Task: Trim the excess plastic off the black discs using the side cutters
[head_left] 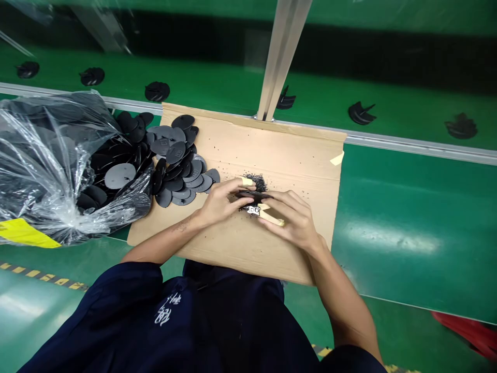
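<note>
My left hand (222, 201) is closed on a black oval plastic disc (253, 196), held over a cardboard sheet (291, 155). A strip of yellow tape wraps one fingertip. My right hand (292, 217) grips a small cutting tool with a tape-wrapped handle (267, 213), its metal tip against the disc's edge. A small heap of black shavings (258, 182) lies just beyond the hands. A pile of black oval discs (176, 160) spills onto the cardboard at the left.
A clear plastic bag (50, 166) with more discs lies at the left on the green table (407, 228). Behind an aluminium rail (419, 145), a green conveyor carries several black parts (361, 113). A metal post (280, 52) rises behind the cardboard.
</note>
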`<state>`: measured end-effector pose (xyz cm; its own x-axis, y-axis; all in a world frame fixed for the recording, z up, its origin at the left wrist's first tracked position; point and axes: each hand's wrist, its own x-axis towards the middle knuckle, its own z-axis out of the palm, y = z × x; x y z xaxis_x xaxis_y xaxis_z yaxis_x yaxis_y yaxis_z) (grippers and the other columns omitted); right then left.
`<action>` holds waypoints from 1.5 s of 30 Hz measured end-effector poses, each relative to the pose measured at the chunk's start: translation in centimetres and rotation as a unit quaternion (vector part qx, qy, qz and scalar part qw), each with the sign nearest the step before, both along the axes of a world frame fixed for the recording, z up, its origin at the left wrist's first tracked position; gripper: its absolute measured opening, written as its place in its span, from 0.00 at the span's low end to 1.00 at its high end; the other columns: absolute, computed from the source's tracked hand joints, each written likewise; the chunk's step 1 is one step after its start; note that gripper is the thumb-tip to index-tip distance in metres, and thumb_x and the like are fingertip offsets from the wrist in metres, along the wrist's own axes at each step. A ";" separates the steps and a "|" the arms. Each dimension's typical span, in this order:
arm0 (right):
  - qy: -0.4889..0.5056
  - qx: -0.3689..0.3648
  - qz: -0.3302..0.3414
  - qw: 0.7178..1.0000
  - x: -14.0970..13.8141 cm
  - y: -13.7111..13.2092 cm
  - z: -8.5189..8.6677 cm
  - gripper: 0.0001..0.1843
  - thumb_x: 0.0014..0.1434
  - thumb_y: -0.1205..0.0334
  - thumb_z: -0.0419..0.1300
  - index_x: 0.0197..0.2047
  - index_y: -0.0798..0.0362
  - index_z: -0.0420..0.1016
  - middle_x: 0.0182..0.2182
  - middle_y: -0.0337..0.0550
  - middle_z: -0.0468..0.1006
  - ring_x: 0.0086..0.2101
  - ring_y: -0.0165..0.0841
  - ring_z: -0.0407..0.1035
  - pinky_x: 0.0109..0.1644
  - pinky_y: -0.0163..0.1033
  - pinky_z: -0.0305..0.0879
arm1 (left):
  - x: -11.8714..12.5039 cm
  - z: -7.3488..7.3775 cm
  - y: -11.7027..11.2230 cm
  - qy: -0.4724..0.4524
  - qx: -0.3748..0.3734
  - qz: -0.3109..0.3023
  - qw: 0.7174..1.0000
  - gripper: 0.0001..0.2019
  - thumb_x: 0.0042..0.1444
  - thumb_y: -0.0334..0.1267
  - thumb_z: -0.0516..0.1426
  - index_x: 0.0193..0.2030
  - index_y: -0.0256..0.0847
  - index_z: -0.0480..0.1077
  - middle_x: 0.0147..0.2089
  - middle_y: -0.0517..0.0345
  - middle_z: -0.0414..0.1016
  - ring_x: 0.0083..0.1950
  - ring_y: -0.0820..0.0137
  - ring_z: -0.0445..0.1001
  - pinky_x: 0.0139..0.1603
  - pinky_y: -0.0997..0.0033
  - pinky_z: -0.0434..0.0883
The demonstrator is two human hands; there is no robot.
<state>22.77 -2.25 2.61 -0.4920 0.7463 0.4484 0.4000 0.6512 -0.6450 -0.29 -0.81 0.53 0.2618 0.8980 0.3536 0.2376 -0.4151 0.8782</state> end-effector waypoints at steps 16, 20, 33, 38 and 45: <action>0.003 0.003 -0.037 0.999 2.1 1.4 0.6 0.20 0.61 0.58 0.69 0.57 0.46 0.78 0.46 0.47 0.84 0.43 0.42 0.77 0.43 0.50 0.73 | -0.1 1.0 0.0 -0.026 0.029 -0.046 0.998 0.07 0.63 0.38 0.64 0.45 0.40 0.81 0.41 0.51 0.85 0.41 0.69 0.83 0.43 0.71 0.79; 0.004 0.018 -0.031 0.999 2.0 1.2 0.5 0.22 0.61 0.58 0.70 0.58 0.45 0.77 0.46 0.47 0.84 0.42 0.42 0.77 0.42 0.50 0.73 | 0.0 0.9 0.0 -0.035 0.037 -0.052 0.997 0.07 0.63 0.38 0.64 0.45 0.40 0.81 0.41 0.51 0.85 0.42 0.69 0.83 0.43 0.71 0.79; -0.066 0.112 -0.042 0.991 2.3 1.2 0.2 0.21 0.65 0.57 0.67 0.60 0.48 0.74 0.43 0.48 0.83 0.39 0.39 0.74 0.37 0.44 0.71 | 0.1 0.9 0.1 -0.056 0.049 -0.061 0.995 0.08 0.63 0.39 0.64 0.45 0.38 0.82 0.39 0.50 0.85 0.39 0.71 0.83 0.40 0.74 0.79; -0.084 0.115 -0.033 0.989 2.5 1.0 0.4 0.19 0.65 0.59 0.67 0.59 0.49 0.76 0.43 0.48 0.85 0.38 0.39 0.75 0.39 0.44 0.73 | 0.1 0.7 0.1 -0.060 0.069 -0.069 0.993 0.08 0.63 0.38 0.64 0.46 0.39 0.82 0.40 0.50 0.85 0.39 0.71 0.84 0.39 0.75 0.79; 0.031 0.003 -0.007 1.000 1.7 1.0 0.1 0.18 0.64 0.58 0.69 0.57 0.48 0.78 0.42 0.46 0.85 0.37 0.37 0.78 0.39 0.44 0.74 | -0.5 1.6 0.4 -0.026 0.072 -0.085 0.993 0.09 0.63 0.38 0.64 0.47 0.39 0.81 0.41 0.50 0.86 0.41 0.70 0.84 0.42 0.74 0.79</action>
<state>24.47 -1.28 2.71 -0.4530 0.7500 0.4820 0.3690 0.6499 -0.6644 -0.81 -0.42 2.12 0.3834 0.7817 0.4919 0.1096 -0.5673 0.8162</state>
